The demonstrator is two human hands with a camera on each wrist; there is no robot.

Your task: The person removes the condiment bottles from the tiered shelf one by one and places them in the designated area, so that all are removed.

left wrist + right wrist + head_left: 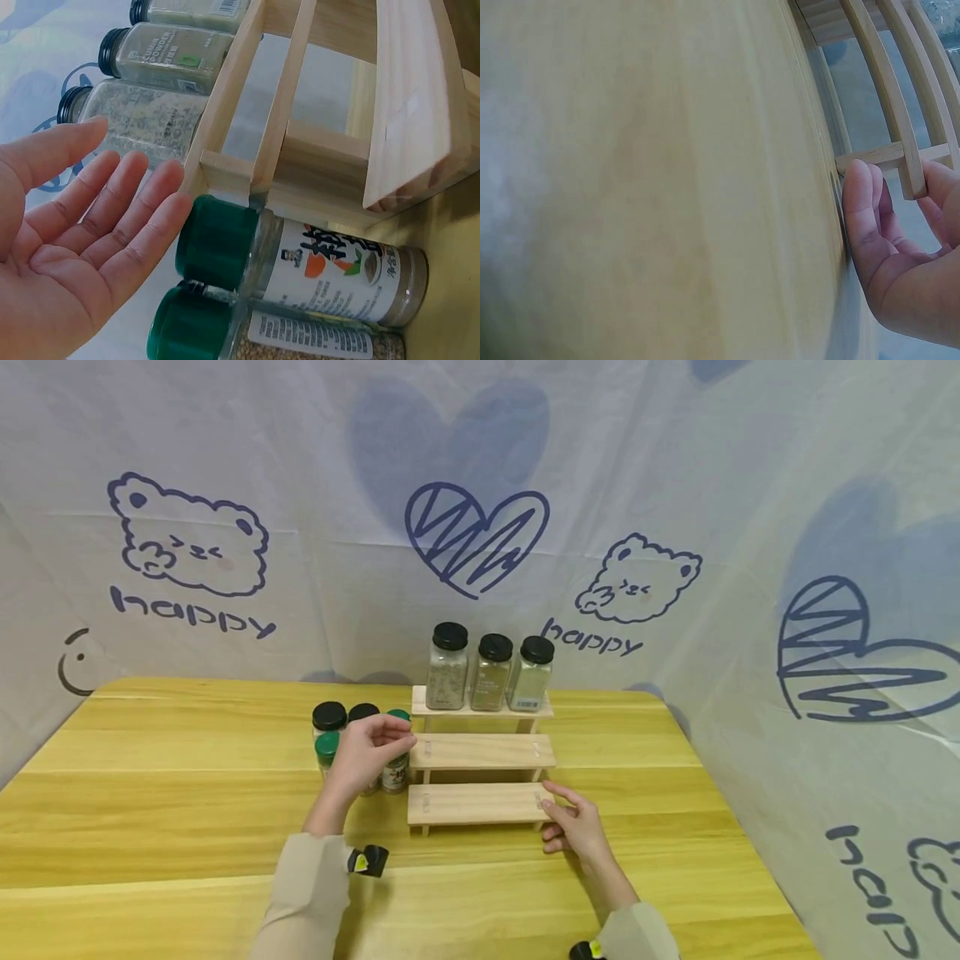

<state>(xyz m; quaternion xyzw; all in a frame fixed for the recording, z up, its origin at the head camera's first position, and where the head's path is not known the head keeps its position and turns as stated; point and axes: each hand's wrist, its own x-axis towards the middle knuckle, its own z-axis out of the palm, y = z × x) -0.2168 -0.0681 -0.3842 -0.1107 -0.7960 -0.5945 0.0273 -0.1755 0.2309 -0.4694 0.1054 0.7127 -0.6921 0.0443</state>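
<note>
A three-step wooden rack (pixel 480 802) stands on the table, with three black-lidded spice jars, the middle one (pixel 491 672) among them, on its top step. My left hand (pixel 371 750) hovers by the rack's left end, fingers loosely extended and holding nothing. Below it stand several spice jars, including a green-lidded jar (pixel 337 262) with a white label beside the rack; the hand partly hides this group in the head view. At the lowest step's right end, my right hand (pixel 581 827) grips the rack's edge, the board between thumb and fingers in the right wrist view.
Two black-lidded jars, one at the left (pixel 329 718), stand behind the green-lidded jar (pixel 327 747) in the group. The wooden table (pixel 187 827) ends at a patterned cloth (pixel 315 460) behind and to the right.
</note>
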